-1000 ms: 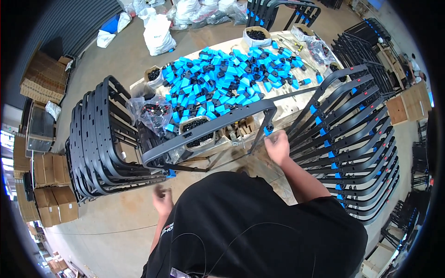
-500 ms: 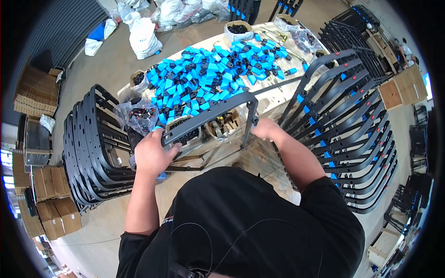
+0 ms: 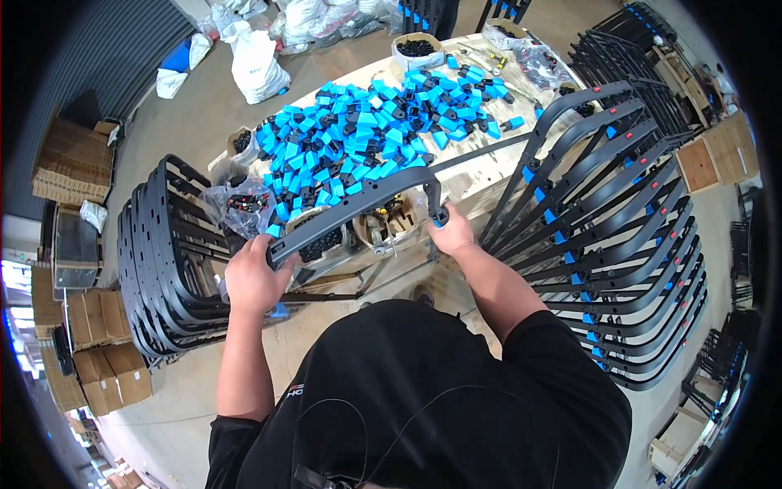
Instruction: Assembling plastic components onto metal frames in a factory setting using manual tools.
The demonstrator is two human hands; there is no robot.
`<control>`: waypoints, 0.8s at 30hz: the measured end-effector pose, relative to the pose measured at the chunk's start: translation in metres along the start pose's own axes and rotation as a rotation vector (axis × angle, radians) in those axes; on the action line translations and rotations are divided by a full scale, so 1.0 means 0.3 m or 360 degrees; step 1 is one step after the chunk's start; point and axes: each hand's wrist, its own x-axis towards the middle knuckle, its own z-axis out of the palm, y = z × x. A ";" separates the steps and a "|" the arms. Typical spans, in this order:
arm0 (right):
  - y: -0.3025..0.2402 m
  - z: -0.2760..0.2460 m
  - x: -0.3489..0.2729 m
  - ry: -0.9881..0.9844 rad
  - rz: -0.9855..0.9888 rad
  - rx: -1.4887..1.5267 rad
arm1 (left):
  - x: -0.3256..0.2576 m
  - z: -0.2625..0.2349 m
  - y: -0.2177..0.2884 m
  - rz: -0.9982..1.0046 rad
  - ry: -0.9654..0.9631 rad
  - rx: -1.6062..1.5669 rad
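Note:
A black metal tube frame [image 3: 352, 207] with rounded corners is held in front of me, slanting up from left to right. My left hand [image 3: 257, 275] is closed round its lower left corner, thumb on the near side. At the bent right end, my right hand [image 3: 450, 231] grips the frame's down-turned leg; a small dark and blue piece shows at the fingers. The lower parts of the frame are hard to make out. Just beyond it, a large pile of blue and black plastic caps [image 3: 350, 134] lies on the wooden table [image 3: 475, 175].
Stacked black frames [image 3: 167, 261] stand at my left, and more frames with blue caps [image 3: 627, 244] at my right. Along the table are a box of tools [image 3: 389, 222], a clear plastic bag [image 3: 243, 204] and a tub of black parts [image 3: 418, 50]. Cardboard boxes [image 3: 106, 375] are piled far left.
The held frame has shifted slightly left and tilted, its right end dropping a little. My right hand has moved left with it. Both hands keep their hold.

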 end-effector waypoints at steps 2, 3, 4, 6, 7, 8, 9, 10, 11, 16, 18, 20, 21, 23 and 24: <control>0.007 0.005 0.010 0.0179 -0.0239 0.0359 | -0.004 -0.001 0.001 -0.0028 0.0014 0.0010; 0.011 0.017 0.018 0.0229 -0.0338 0.0470 | -0.010 -0.007 -0.002 -0.0044 0.0006 0.0016; 0.033 0.029 0.030 0.0223 -0.0350 0.0481 | -0.010 -0.011 -0.001 -0.0057 0.0007 0.0019; 0.097 0.050 0.068 -0.0090 -0.0647 0.0747 | -0.004 -0.009 0.006 -0.0072 0.0034 -0.0002; 0.081 0.032 0.069 -0.0364 -0.0473 0.0669 | -0.018 -0.006 -0.007 -0.0081 0.0027 0.0008; 0.086 0.040 0.078 -0.0330 -0.0578 0.0755 | -0.016 -0.009 -0.006 -0.0068 0.0019 0.0008; 0.099 0.041 0.080 -0.0317 -0.0506 0.0677 | -0.013 -0.013 0.003 -0.0083 -0.0009 0.0025; 0.076 0.031 0.076 -0.0317 -0.0452 0.0597 | -0.019 -0.008 -0.017 -0.0080 -0.0054 0.0028; 0.098 0.042 0.084 -0.0328 -0.0489 0.0596 | -0.011 -0.014 -0.009 -0.0083 -0.0071 0.0014; 0.117 0.083 0.122 -0.0139 -0.0487 0.0548 | -0.013 -0.011 -0.006 -0.0084 -0.0057 -0.0007; 0.087 0.039 0.110 -0.0335 -0.0452 0.0590 | -0.026 -0.015 -0.014 -0.0103 -0.0062 -0.0007; 0.091 0.004 0.077 -0.0325 -0.0580 0.0612 | -0.025 -0.021 -0.020 -0.0109 -0.0057 -0.0028; 0.097 -0.017 0.064 -0.0357 -0.0624 0.0755 | -0.023 -0.023 -0.024 -0.0008 0.0024 -0.0111; 0.032 -0.099 0.036 -0.0207 -0.0657 0.0973 | -0.044 -0.027 -0.050 0.0149 0.0184 -0.0249; -0.015 -0.148 0.016 -0.0066 -0.0674 0.1210 | -0.056 -0.029 -0.069 0.0131 0.0210 -0.0268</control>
